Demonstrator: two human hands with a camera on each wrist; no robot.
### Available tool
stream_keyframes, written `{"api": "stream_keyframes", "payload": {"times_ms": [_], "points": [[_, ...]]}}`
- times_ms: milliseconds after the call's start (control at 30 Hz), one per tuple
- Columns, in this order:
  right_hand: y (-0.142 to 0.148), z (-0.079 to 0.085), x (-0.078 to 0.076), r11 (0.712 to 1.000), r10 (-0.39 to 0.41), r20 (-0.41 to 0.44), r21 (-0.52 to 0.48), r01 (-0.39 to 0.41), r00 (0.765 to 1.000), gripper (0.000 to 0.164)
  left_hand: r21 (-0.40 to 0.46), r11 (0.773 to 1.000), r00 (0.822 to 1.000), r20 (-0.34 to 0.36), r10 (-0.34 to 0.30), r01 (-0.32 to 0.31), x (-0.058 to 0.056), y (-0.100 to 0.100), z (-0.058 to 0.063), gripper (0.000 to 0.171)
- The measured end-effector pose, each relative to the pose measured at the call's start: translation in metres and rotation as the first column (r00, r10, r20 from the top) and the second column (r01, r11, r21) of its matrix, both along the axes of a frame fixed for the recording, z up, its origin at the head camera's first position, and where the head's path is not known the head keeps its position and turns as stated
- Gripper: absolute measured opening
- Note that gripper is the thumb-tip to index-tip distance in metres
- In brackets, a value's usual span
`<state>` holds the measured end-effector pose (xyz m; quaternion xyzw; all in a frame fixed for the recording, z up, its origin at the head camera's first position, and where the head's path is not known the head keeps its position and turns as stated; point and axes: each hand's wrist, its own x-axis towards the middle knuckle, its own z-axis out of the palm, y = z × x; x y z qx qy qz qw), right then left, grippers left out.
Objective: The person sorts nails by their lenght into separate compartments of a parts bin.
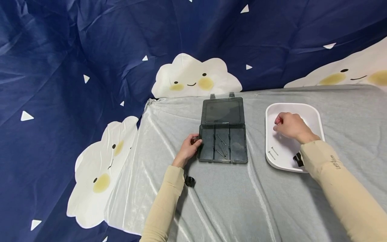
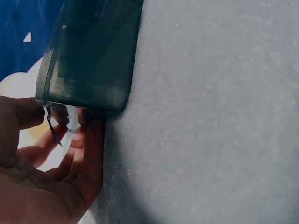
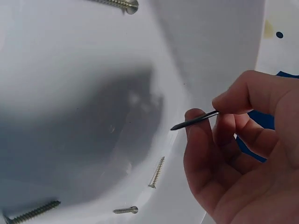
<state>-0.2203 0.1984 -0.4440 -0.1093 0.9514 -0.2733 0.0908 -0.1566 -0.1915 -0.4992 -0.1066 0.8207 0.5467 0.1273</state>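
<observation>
My left hand (image 1: 188, 148) grips the left side of a dark translucent compartment box (image 1: 207, 144), thumb on the rim and fingers lower down. The box lies with its lid (image 1: 222, 111) folded back. Several nails (image 1: 221, 139) rest in its middle compartment; the two outer ones hold nothing visible. Over a white tub (image 1: 270, 117), my right hand (image 1: 291, 126) pinches a dark pointed nail (image 3: 194, 120) between thumb and finger, its tip sticking out. Threaded screws lie on the tub floor, among them a short screw (image 3: 125, 210) and a longer dark one (image 3: 35, 211).
A grey cloth (image 1: 223, 198) covers the table, with folds running toward the front. Behind it and to the left hangs dark blue fabric (image 1: 115, 40) with white clouds and triangles. A strip of grey cloth separates box and tub.
</observation>
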Motion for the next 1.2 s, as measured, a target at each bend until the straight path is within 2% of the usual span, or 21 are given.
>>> {"api": "stream_keyframes", "payload": {"times_ms": [100, 233, 333, 733, 1200], "points": [[-0.002, 0.001, 0.000, 0.999, -0.025, -0.063, -0.034, 0.022, 0.998, 0.011, 0.000, 1.000, 1.000, 0.003, 0.000, 0.000, 0.001, 0.000, 0.001, 0.038], [-0.006, 0.003, 0.002, 0.989, -0.099, -0.155, -0.127, 0.079, 0.983, 0.014, -0.002, 1.000, 1.000, 0.006, 0.004, -0.004, 0.001, 0.000, 0.002, 0.038], [-0.010, 0.006, 0.004, 0.979, -0.142, -0.187, -0.174, 0.109, 0.972, 0.018, 0.000, 1.000, 1.000, 0.010, 0.010, -0.010, 0.001, 0.000, 0.002, 0.038], [-0.016, 0.023, 0.008, 0.959, -0.219, -0.184, -0.222, 0.177, 0.958, 0.016, -0.005, 1.000, 1.000, 0.013, 0.003, -0.003, 0.001, -0.002, 0.002, 0.039], [-0.031, 0.041, 0.012, 0.939, -0.274, -0.277, -0.283, 0.194, 0.921, 0.012, -0.009, 1.000, 1.000, 0.012, -0.002, 0.002, 0.000, 0.000, 0.003, 0.038]]}}
